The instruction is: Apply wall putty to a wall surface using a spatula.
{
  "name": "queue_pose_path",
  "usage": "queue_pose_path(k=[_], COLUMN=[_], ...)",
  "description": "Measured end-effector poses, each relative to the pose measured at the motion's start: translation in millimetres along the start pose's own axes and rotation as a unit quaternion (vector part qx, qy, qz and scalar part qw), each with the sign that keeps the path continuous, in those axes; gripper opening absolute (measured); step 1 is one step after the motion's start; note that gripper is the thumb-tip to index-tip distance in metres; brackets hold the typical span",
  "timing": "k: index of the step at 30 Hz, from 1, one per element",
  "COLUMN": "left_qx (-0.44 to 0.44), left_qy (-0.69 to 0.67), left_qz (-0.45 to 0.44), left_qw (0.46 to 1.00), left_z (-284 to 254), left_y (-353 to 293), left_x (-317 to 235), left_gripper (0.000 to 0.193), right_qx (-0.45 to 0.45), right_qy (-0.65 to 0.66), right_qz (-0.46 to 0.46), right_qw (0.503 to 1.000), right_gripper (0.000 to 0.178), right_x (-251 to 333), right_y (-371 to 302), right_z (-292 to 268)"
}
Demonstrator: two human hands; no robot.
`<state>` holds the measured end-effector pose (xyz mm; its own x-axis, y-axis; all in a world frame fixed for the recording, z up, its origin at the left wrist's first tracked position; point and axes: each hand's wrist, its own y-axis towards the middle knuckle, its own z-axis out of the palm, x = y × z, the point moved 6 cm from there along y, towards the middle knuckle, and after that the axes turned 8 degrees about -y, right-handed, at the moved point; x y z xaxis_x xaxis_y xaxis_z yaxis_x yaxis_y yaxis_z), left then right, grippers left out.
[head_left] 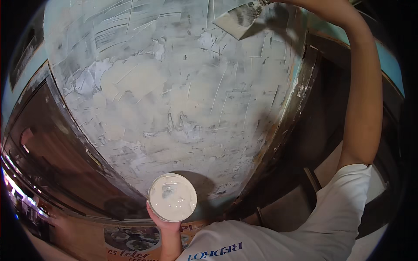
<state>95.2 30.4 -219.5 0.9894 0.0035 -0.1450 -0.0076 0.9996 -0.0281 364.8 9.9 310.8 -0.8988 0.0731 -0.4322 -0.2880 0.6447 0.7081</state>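
Note:
My left hand holds up a round white tub from its near left side. Creamy off-white putty fills the tub, with a greyish hollow in its surface. At the upper right, my right arm reaches up the wall, and my right hand is partly cut off by the top edge. It grips a wide putty knife, whose smeared blade lies against or very close to the wall. The wall carries patchy grey-white putty with ridges and scrape lines.
Worn dark wooden frames border the wall on the left and right. Light-blue paint shows at the far right. Low down, a printed banner with food pictures lies behind my left forearm.

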Motion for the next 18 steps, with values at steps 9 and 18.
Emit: queue_pose_path(k=[9,18], left_qx=[0.029,0.03], left_qy=[-0.009,0.029], left_qz=[-0.007,-0.003], left_qw=[1.0,0.999], left_z=[-4,3], left_y=[4,3], left_x=[-1,1], left_gripper=[0.061,0.06], right_qx=[-0.003,-0.029], right_qy=[0.062,-0.021], right_qz=[-0.242,-0.01], right_qw=[0.968,0.999], right_gripper=[0.033,0.036], right_x=[85,5], right_y=[-30,-20], right_z=[88,-17])
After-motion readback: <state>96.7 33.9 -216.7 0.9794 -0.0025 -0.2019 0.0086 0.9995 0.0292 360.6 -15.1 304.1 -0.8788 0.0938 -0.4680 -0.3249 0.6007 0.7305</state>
